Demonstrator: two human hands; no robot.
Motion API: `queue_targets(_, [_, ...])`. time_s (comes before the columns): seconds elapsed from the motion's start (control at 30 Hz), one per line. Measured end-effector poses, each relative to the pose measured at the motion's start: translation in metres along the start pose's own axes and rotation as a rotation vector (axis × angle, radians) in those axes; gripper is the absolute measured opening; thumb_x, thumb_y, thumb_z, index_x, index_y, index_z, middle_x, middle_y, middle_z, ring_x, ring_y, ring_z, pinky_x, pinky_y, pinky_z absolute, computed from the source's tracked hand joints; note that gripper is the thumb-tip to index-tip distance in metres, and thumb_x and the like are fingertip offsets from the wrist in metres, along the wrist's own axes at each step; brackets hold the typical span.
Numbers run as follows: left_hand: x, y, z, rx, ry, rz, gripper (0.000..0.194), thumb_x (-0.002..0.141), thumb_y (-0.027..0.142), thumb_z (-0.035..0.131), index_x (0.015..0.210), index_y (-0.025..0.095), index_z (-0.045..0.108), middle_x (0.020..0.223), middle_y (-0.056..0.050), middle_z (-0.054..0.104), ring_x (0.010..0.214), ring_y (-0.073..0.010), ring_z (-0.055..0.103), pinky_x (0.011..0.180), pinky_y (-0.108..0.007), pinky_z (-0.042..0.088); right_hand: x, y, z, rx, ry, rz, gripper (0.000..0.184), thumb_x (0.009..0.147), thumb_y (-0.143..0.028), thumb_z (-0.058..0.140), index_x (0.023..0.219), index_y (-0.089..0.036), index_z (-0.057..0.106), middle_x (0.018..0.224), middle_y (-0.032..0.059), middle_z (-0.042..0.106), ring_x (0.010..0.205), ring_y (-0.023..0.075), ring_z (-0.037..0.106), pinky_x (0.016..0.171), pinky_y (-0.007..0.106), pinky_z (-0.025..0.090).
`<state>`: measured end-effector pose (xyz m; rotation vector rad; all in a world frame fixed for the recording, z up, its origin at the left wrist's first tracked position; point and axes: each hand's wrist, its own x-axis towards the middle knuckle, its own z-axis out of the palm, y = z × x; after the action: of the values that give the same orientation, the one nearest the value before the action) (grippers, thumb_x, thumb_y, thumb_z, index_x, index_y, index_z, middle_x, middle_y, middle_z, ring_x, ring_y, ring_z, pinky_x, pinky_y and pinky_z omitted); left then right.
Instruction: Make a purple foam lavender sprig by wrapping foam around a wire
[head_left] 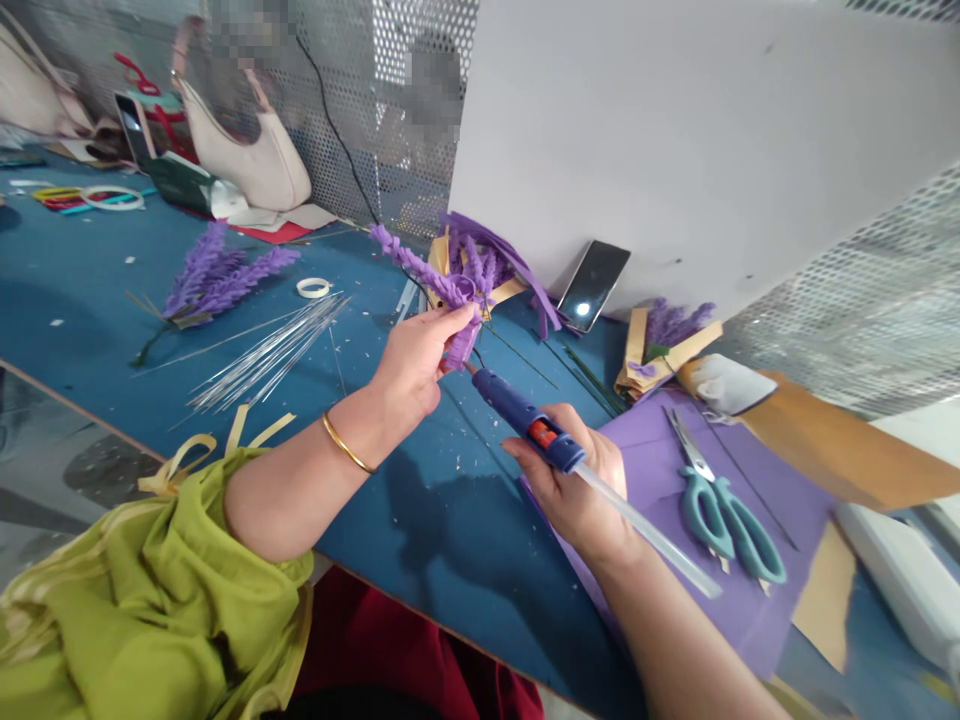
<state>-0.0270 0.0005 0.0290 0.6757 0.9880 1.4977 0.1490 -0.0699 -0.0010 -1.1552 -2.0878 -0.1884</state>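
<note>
My left hand point(411, 360) is closed on a purple paper lavender stem point(427, 275), pinching the fringed strip wound round it, with the tip pointing up and left. My right hand point(574, 490) grips a blue glue gun point(525, 420) with a clear glue stick point(645, 530) sticking out of its back. The gun's nozzle touches the purple strip just below my left fingers. Both hands hover above the blue table point(420, 520).
A bunch of finished lavender stems point(214, 280) and silver wires point(274, 350) lie at left, with a tape roll point(313, 288). Teal scissors point(724, 505) rest on purple paper point(780, 500) at right. A phone point(594, 285) leans on a white board point(697, 140). A white handbag point(247, 150) sits far left.
</note>
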Motion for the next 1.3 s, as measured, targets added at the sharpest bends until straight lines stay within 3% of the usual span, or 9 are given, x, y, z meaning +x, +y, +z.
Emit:
queue_targets(0.13, [0.001, -0.001, 0.0, -0.007, -0.003, 0.005, 0.015, 0.065, 0.027, 0.082, 0.073, 0.018, 0.073, 0.069, 0.001, 0.066, 0.058, -0.008, 0.051, 0.057, -0.023, 0.037, 0.0, 0.0, 0.0, -0.018, -0.002, -0.007, 0.028, 0.097, -0.045, 0.047, 0.083, -0.022, 0.051, 0.055, -0.0031, 0.054, 0.046, 0.0146, 0.054, 0.048, 0.025, 0.03])
queue_targets(0.37, [0.001, -0.001, -0.001, -0.024, -0.002, 0.008, 0.016, 0.064, 0.027, 0.083, 0.07, 0.017, 0.072, 0.067, 0.001, 0.066, 0.057, -0.0077, 0.051, 0.054, -0.022, 0.038, -0.001, 0.001, 0.0, -0.044, -0.012, -0.02, 0.039, 0.096, -0.057, 0.047, 0.082, -0.021, 0.053, 0.056, -0.002, 0.055, 0.046, 0.0144, 0.053, 0.048, 0.025, 0.03])
queue_targets(0.83, [0.002, -0.001, -0.002, -0.028, -0.011, 0.041, 0.014, 0.064, 0.025, 0.083, 0.069, 0.017, 0.073, 0.065, 0.002, 0.064, 0.057, -0.0073, 0.05, 0.058, -0.023, 0.037, -0.001, 0.002, 0.001, -0.066, -0.016, -0.023, 0.042, 0.096, -0.059, 0.045, 0.083, -0.021, 0.055, 0.057, -0.0014, 0.057, 0.047, 0.0144, 0.053, 0.048, 0.025, 0.03])
queue_targets(1.03, [0.005, 0.001, -0.002, -0.028, 0.027, 0.029, 0.01, 0.069, 0.022, 0.08, 0.07, 0.016, 0.072, 0.063, 0.003, 0.063, 0.054, -0.0059, 0.048, 0.05, -0.021, 0.031, -0.003, 0.005, 0.003, -0.09, -0.063, 0.002, 0.043, 0.096, -0.06, 0.044, 0.083, -0.02, 0.054, 0.057, -0.0008, 0.057, 0.047, 0.015, 0.054, 0.048, 0.026, 0.03])
queue_targets(1.17, [0.006, 0.005, -0.003, -0.051, 0.058, 0.021, 0.011, 0.069, 0.021, 0.08, 0.072, 0.015, 0.071, 0.064, 0.003, 0.063, 0.055, -0.006, 0.05, 0.05, -0.02, 0.034, -0.001, 0.011, 0.004, -0.004, -0.175, 0.104, 0.044, 0.093, -0.062, 0.047, 0.083, -0.021, 0.056, 0.06, 0.0007, 0.059, 0.05, 0.0164, 0.053, 0.05, 0.027, 0.03])
queue_targets(1.3, [0.007, 0.012, -0.005, -0.101, 0.085, 0.027, 0.011, 0.07, 0.019, 0.08, 0.072, 0.015, 0.07, 0.068, 0.002, 0.065, 0.059, -0.006, 0.054, 0.054, -0.018, 0.039, 0.003, 0.025, 0.01, 0.316, -0.349, 0.398, 0.046, 0.088, -0.064, 0.051, 0.077, -0.02, 0.057, 0.061, 0.0009, 0.058, 0.056, 0.0167, 0.053, 0.053, 0.027, 0.034])
